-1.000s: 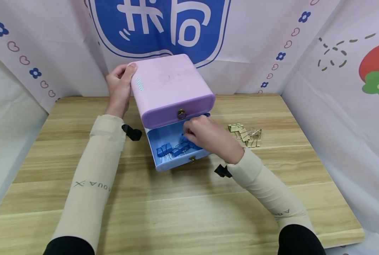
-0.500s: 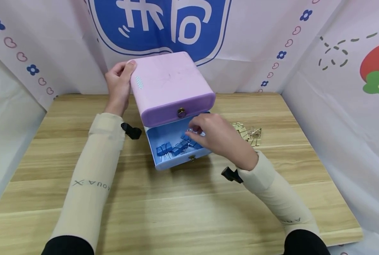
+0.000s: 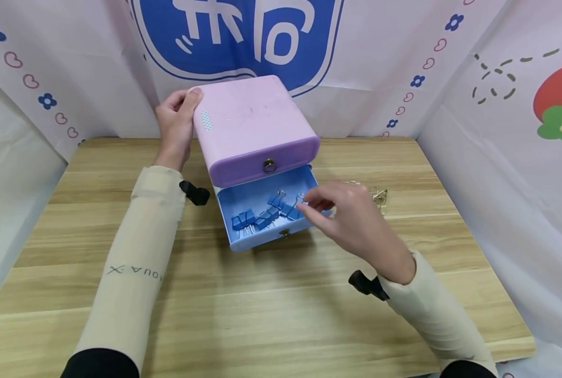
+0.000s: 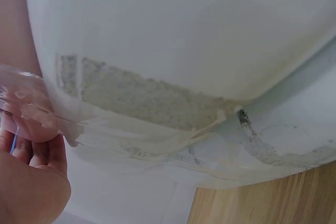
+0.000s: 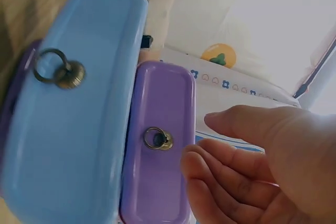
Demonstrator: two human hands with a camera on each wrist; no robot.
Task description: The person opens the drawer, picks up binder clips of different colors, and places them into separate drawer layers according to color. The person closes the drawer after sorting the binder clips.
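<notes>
A small drawer box (image 3: 252, 118) with a pink top stands at the back of the table. My left hand (image 3: 174, 126) grips its back left corner, thumb on top; in the left wrist view its fingers curl at the box's taped white side (image 4: 142, 19). Below the purple upper drawer front (image 5: 160, 182), the blue drawer (image 3: 236, 245) is pulled out. Several blue binder clips (image 3: 266, 216) lie inside it. My right hand (image 3: 361, 220) hovers at the drawer's right front corner. Its thumb and fingers are apart with nothing between them in the right wrist view.
Several gold binder clips (image 3: 380, 197) lie on the wooden table (image 3: 262, 315) to the right of the box, partly hidden behind my right hand. A printed cloth (image 3: 366, 63) hangs just behind the box. Another purple front (image 5: 21, 72) shows beyond the blue drawer.
My right hand has come out of the blue drawer and moved right and toward me, leaving blue binder clips there. The left hand keeps its grip on the box.
</notes>
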